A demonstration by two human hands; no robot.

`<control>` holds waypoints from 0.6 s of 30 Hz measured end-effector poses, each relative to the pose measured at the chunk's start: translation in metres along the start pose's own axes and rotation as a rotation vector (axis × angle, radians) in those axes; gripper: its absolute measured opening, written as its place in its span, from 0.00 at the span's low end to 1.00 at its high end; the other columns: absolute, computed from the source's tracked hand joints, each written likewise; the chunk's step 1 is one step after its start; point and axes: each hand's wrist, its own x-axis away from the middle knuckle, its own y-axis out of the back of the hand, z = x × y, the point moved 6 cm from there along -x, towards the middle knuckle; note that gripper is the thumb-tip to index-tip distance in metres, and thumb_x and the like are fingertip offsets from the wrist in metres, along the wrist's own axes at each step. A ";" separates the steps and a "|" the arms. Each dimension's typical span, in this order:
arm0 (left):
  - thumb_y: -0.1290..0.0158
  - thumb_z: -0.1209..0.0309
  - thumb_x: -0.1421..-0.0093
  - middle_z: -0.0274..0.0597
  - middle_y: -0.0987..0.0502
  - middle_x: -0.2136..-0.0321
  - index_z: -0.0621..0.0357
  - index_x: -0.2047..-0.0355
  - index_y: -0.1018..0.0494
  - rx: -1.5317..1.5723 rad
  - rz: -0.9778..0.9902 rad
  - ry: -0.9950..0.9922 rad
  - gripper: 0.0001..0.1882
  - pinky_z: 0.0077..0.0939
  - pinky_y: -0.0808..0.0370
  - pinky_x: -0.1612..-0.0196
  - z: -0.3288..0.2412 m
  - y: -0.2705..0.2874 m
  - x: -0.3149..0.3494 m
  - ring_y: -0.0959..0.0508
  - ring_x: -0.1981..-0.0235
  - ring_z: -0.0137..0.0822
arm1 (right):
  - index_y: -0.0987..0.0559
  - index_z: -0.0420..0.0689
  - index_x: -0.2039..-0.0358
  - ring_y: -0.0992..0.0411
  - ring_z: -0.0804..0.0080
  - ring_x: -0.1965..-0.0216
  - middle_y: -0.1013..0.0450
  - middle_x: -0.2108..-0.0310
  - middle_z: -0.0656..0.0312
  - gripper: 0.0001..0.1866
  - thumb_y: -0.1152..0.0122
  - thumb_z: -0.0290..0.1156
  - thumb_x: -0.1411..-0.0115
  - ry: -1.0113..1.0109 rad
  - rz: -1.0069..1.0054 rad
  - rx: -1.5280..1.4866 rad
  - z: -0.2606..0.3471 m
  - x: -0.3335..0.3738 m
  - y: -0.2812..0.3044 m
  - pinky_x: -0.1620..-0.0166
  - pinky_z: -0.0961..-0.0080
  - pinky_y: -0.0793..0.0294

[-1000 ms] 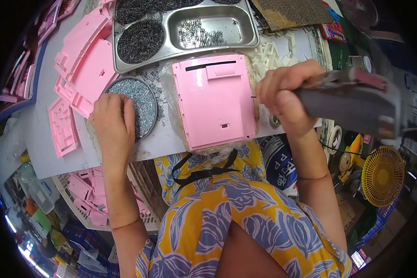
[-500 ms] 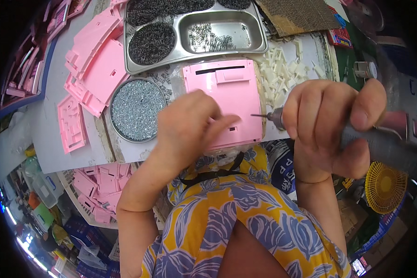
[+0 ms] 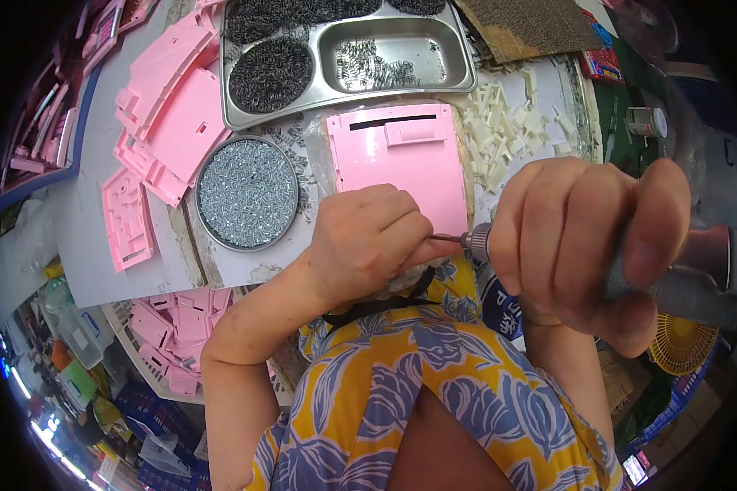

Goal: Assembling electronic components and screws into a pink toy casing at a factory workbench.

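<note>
My right hand (image 3: pixel 569 237) is wrapped round an electric screwdriver (image 3: pixel 704 258), its thin bit pointing left. The bit's tip reaches the fingertips of my left hand (image 3: pixel 368 237), which are pinched together; anything between them is too small or hidden to make out. Under and beyond my left hand lies a pink plastic panel (image 3: pixel 393 176) with a dark slot and a raised block at its far end. My left hand covers its near left part. To the left stands a round dish (image 3: pixel 201 214) full of small silvery screws.
A metal tray (image 3: pixel 458 72) with dark small springs stands behind the panel. White plastic pieces (image 3: pixel 508 127) lie loose on the right, below brown cardboard (image 3: pixel 532 29). Pink parts (image 3: pixel 160 123) are stacked at left, and a basket of pink pieces (image 3: pixel 180 327) sits lower.
My left hand has moved nearer and right, its fingers coming together at the bit's tip. The screwdriver in my right hand has moved slightly nearer to me.
</note>
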 end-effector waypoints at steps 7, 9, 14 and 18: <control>0.32 0.59 0.55 0.35 0.36 0.83 0.52 0.82 0.34 -0.010 0.061 0.002 0.20 0.31 0.33 0.81 -0.001 0.003 -0.003 0.30 0.82 0.36 | 0.34 0.53 0.61 0.32 0.82 0.85 0.31 0.84 0.73 0.16 0.34 0.41 0.35 -0.030 0.079 0.002 -0.004 -0.004 -0.008 0.77 0.80 0.27; 0.34 0.58 0.54 0.35 0.37 0.83 0.52 0.82 0.34 -0.021 0.068 -0.005 0.20 0.31 0.33 0.81 -0.001 0.003 -0.004 0.30 0.82 0.36 | 0.34 0.53 0.61 0.32 0.82 0.86 0.31 0.84 0.73 0.16 0.34 0.40 0.35 -0.037 0.098 -0.015 -0.004 -0.005 -0.010 0.77 0.80 0.27; 0.37 0.57 0.52 0.36 0.37 0.81 0.53 0.81 0.35 0.001 0.065 -0.026 0.19 0.32 0.34 0.81 0.002 0.001 -0.004 0.30 0.81 0.38 | 0.35 0.52 0.62 0.33 0.80 0.86 0.31 0.84 0.71 0.16 0.34 0.39 0.35 -0.031 0.051 -0.015 -0.009 -0.003 -0.013 0.78 0.80 0.28; 0.37 0.56 0.50 0.36 0.36 0.81 0.53 0.80 0.34 -0.009 0.065 -0.032 0.19 0.33 0.34 0.80 0.002 -0.001 -0.001 0.30 0.81 0.38 | 0.34 0.52 0.62 0.34 0.80 0.86 0.31 0.84 0.71 0.16 0.34 0.39 0.35 -0.046 0.033 0.024 -0.011 0.000 -0.013 0.78 0.79 0.28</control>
